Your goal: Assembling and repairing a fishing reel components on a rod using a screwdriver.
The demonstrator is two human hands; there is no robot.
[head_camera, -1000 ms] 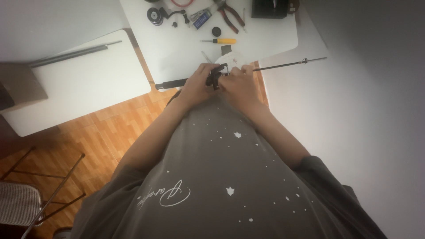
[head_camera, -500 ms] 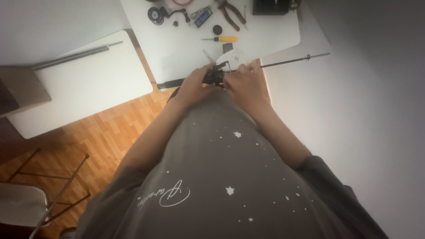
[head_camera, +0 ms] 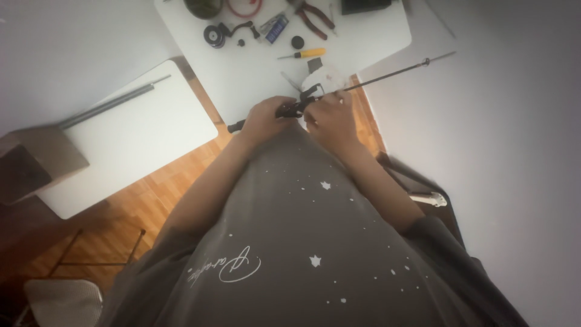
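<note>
Hands mid-work on black rod fitting.
Left hand grips rod; right hand pinches fitting; table tools untouched.

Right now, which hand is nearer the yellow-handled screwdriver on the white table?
Right. The right hand sits just below the yellow-handled screwdriver; the left hand is farther down-left, gripping the black rod.

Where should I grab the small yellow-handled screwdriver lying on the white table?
Grip the small yellow-handled screwdriver by its yellow handle, coming from above. It lies flat, its thin shaft pointing toward the black round reel, and the handle is the thickest part, with bare table around it.
</note>
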